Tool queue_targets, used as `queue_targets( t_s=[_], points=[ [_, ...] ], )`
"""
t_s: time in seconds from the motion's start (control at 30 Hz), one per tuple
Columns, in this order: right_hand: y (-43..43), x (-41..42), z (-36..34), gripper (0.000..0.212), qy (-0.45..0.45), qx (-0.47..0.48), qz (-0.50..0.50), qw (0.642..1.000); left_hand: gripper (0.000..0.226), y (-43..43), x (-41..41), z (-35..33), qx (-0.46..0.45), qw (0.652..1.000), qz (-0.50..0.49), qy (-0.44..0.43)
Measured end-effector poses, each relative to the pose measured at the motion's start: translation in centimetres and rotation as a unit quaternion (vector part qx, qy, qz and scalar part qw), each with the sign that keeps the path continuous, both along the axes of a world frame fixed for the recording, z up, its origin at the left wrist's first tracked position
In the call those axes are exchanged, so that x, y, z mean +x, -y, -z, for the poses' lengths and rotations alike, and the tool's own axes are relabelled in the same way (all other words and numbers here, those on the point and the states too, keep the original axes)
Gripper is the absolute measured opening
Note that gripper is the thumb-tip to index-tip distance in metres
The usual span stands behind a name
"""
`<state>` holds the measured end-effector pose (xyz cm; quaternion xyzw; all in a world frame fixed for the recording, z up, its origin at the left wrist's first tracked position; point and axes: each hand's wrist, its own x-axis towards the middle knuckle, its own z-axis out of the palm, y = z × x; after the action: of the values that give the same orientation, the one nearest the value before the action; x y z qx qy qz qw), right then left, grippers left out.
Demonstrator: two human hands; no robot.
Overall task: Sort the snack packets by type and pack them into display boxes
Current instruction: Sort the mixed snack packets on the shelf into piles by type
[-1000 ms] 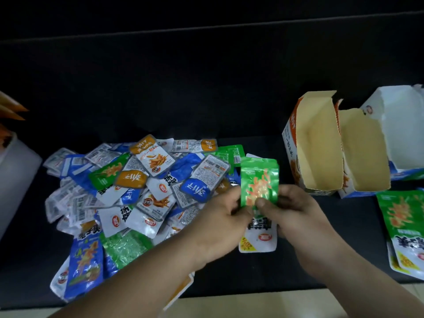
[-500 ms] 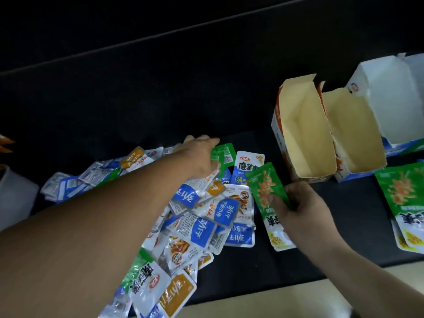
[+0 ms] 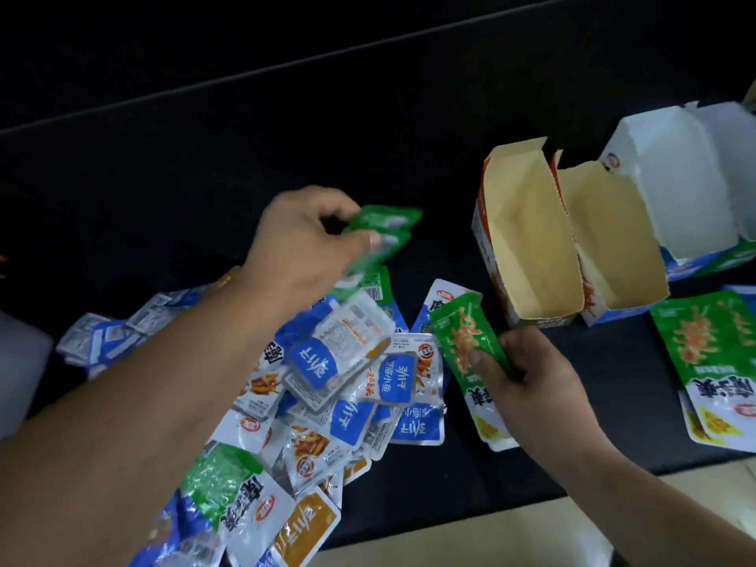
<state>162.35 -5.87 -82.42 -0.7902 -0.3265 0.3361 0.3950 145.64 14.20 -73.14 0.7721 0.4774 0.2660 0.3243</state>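
**Green packets gripped in both hands over a mixed pile**

Nearest the camera, the mixed pile of snack packets (image 3: 339, 386) is spread on the black worktop (image 3: 409, 157). Blue, white, orange and green sachets are overlapped and turned all ways. The pile's left side is crossed by the left forearm.

Just right of the pile, a green packet (image 3: 458, 333) is held by the right hand (image 3: 532, 382). The grip is closed on it, with the thumb pressed on the printed front and the fingers curled behind. The packet's green end is tilted up and away, and its white end is pointed toward the near edge. Whether more than one packet is in this grip cannot be told.

Further right, larger green packets (image 3: 703, 341) are laid flat and stacked on the worktop, well apart from the pile.

Farther back, the left hand (image 3: 302, 243) is raised over the far side of the pile. Its grip is closed on blurred green packets (image 3: 384, 227), pinched between thumb and fingers. Two seem to be held, but the count is blurred.

Beyond the right hand, an orange display box (image 3: 527, 239) is stood open, its buff inside shown. A second open box (image 3: 613, 247) is set touching its right side. A white-lined box (image 3: 675, 186) with a blue outside is placed behind and to the right of that.

At the left edge, a pale object (image 3: 20, 362) is cut off and cannot be identified.
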Motion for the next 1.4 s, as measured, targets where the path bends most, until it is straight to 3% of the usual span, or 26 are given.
queue_targets(
  t_s=[0.1, 0.2, 0.43, 0.57, 0.83, 0.87, 0.97, 1.0, 1.1, 1.4],
  points=[
    [-0.4, -0.2, -1.5, 0.015, -0.073, 0.045, 0.046, 0.995, 0.009, 3.9, -1.5, -2.2, -0.016, 0.985, -0.057, 0.162],
    [-0.5, -0.6, -3.0, 0.015, -0.124, 0.095, 0.068, 0.985, 0.010, 7.6, -3.0, -2.5, -0.086, 0.962, -0.103, 0.237],
    [-1.0, -2.0, -4.3, 0.008, -0.165, 0.107, 0.038, 0.980, 0.006, 12.7, -4.2, 1.2, -0.293, 0.919, -0.153, 0.216],
    [-1.0, -3.6, -5.0, 0.012, -0.231, 0.090, -0.024, 0.969, 0.007, 13.6, -2.8, 2.5, -0.316, 0.910, -0.145, 0.225],
    [-0.2, -5.5, -5.2, 0.016, -0.223, 0.064, -0.101, 0.967, 0.019, 13.7, -2.4, 2.5, -0.340, 0.876, -0.175, 0.292],
    [-0.2, -5.3, -5.1, 0.017, -0.222, 0.061, -0.093, 0.969, 0.022, 13.8, -2.8, 2.6, -0.333, 0.879, -0.183, 0.289],
    [-0.2, -5.0, -5.1, 0.019, -0.233, 0.065, -0.072, 0.968, 0.030, 14.8, -3.8, 2.9, -0.255, 0.941, -0.151, 0.165],
    [-0.2, -5.0, -5.0, 0.019, -0.239, 0.068, -0.067, 0.966, 0.036, 15.3, -3.8, 2.8, -0.254, 0.947, -0.137, 0.141],
    [-0.4, -5.2, -5.2, 0.018, -0.260, 0.079, -0.048, 0.961, 0.051, 16.4, -3.4, 3.3, -0.291, 0.938, -0.114, 0.150],
    [-0.5, -5.0, -5.5, 0.031, -0.313, 0.056, -0.008, 0.948, 0.062, 16.9, -3.4, 3.5, -0.277, 0.938, -0.118, 0.172]
  ],
)
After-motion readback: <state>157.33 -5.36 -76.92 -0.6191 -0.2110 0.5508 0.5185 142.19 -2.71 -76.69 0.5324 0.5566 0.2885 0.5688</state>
